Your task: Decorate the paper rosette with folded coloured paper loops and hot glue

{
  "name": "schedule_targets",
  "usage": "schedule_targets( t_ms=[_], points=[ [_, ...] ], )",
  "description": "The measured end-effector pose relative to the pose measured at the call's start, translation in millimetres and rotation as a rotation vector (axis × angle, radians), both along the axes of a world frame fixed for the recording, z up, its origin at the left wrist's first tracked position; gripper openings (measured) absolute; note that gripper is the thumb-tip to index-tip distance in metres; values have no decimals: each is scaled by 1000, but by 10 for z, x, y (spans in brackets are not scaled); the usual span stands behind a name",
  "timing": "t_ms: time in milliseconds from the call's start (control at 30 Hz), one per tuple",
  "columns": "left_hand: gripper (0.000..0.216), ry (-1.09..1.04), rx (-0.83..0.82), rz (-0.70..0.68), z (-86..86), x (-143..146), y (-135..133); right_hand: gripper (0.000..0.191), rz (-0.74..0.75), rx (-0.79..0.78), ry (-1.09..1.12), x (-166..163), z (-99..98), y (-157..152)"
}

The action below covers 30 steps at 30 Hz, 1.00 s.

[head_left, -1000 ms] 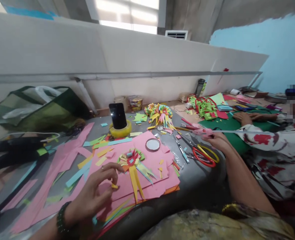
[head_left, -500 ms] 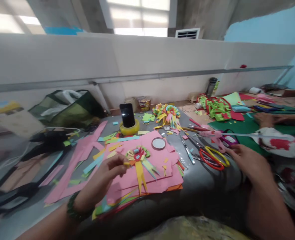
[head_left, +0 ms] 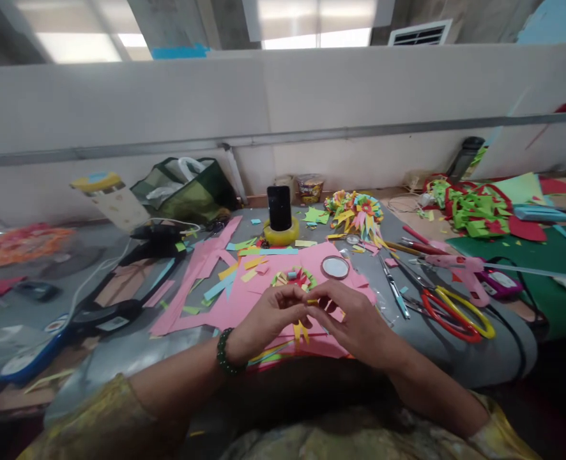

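Observation:
Both hands meet over the pink paper (head_left: 306, 259), fingertips pinched around a small yellow paper piece (head_left: 313, 301). My left hand (head_left: 273, 316), with a dark green bead bracelet (head_left: 224, 351) at the wrist, is closed on it from one side. From the other side, my right hand (head_left: 359, 322) is closed with its fingertips at the same piece. Partly hidden beneath them lies a paper rosette (head_left: 306, 278) with yellow tails. The pink hot glue gun (head_left: 460, 267) rests on the table to the right.
Red-and-yellow-handled scissors (head_left: 450, 319) and a craft knife (head_left: 398, 295) lie right of the paper. A phone (head_left: 280, 207) stands in a yellow tape roll (head_left: 282, 235). A finished-looking paper rosette (head_left: 362, 211) sits behind. Paper strips (head_left: 201, 271) and a green bag (head_left: 191, 188) are leftward.
My right hand has left the glue gun, which now lies on the table, and joined my left hand at the yellow piece. The view has swung left.

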<state>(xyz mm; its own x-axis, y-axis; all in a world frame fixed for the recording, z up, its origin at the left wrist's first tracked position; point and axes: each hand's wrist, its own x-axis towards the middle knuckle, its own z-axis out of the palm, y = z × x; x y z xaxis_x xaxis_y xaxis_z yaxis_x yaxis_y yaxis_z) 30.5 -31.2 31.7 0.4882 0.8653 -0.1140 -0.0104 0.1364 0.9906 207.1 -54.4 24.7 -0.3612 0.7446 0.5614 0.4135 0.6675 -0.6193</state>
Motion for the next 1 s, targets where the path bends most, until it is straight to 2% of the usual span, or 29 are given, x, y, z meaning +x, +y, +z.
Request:
schedule_targets(
  t_ms=[133, 267, 400, 533, 700, 900, 1000],
  points=[
    [31, -7, 50, -4, -110, -48, 97, 20, -6, 106, -102, -12, -75, 120],
    [23, 71, 138, 3, -172, -125, 231, 24, 12, 222, -276, -24, -70, 274],
    [11, 128, 118, -36, -85, -197, 317, 25, 77, 284, -392, -60, -4, 434],
    [11, 149, 108, -21, -4, -254, 381, 20, 111, 324, -346, -114, 22, 528],
    [25, 136, 136, 39, -84, -324, 450, 2, 93, 290, -214, -143, -78, 554],
    [28, 148, 108, -44, -208, -394, 485, 9, 155, 214, -228, -103, -191, 597],
    [25, 224, 239, -2, -212, -419, 469, 9, 186, 158, -229, -100, -228, 636]
  ],
)
